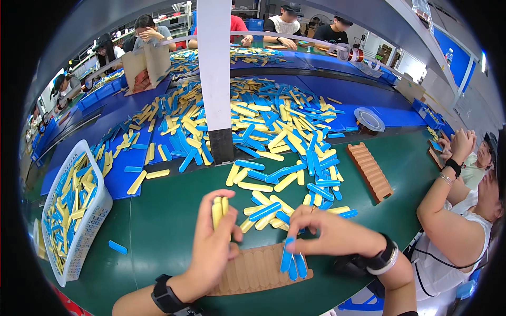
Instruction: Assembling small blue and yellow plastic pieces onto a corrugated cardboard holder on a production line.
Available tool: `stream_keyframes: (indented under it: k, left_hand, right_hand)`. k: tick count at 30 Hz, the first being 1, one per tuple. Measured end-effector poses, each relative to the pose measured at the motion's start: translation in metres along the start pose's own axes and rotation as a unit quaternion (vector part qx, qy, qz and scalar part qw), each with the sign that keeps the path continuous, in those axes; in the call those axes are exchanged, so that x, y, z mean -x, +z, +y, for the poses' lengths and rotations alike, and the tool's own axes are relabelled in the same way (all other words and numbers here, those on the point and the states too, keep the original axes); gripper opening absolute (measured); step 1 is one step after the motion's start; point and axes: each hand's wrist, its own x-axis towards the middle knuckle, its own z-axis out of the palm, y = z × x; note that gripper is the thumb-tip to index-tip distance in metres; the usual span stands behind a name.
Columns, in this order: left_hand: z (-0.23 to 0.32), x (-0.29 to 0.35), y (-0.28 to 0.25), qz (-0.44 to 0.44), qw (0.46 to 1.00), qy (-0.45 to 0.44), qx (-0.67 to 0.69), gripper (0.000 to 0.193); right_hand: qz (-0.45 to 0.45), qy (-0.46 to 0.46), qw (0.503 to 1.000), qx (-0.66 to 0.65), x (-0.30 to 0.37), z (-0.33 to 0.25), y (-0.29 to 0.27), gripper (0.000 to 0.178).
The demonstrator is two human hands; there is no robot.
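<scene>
My left hand (211,242) is closed round a couple of yellow strips (217,211), flat pieces with rounded ends, held upright above the left part of a brown grooved tray (247,274). Over the tray's right end, my right hand (329,231) pinches a blue strip (287,257). Two more blue strips (301,266) lie side by side in the tray's right end, next to the pinched one. Just beyond my hands, loose yellow and blue strips (264,211) lie jumbled on the green table.
A large pile of strips (253,116) spreads across the blue surface behind a white post (213,68). At left stands a white basket (100,210) full of strips. A second grooved tray (369,173) lies at right, near a round grey dish (369,119). A co-worker's arms (448,174) are at right.
</scene>
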Motion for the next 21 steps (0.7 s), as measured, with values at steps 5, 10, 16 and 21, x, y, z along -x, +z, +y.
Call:
stream_keyframes:
  k: [5,10,16,21]
  left_hand:
    - [0.001,-0.005,-0.004,-0.019,0.997,-0.007,0.075,0.035]
    - [0.004,-0.007,0.003,-0.081,0.995,-0.032,0.043,0.040]
    - [0.003,0.000,0.002,-0.151,0.988,-0.013,0.041,0.044]
    - [0.007,0.005,0.005,-0.179,0.983,-0.020,0.043,0.046]
  right_hand:
    - [-0.015,-0.033,0.985,0.167,0.002,-0.004,0.017,0.026]
    - [-0.039,0.003,0.991,0.129,-0.004,-0.006,0.015,0.031]
    - [-0.007,-0.052,0.988,0.145,-0.002,-0.004,0.020,0.032]
    - [0.122,-0.028,0.991,0.037,-0.005,-0.018,0.018,0.038]
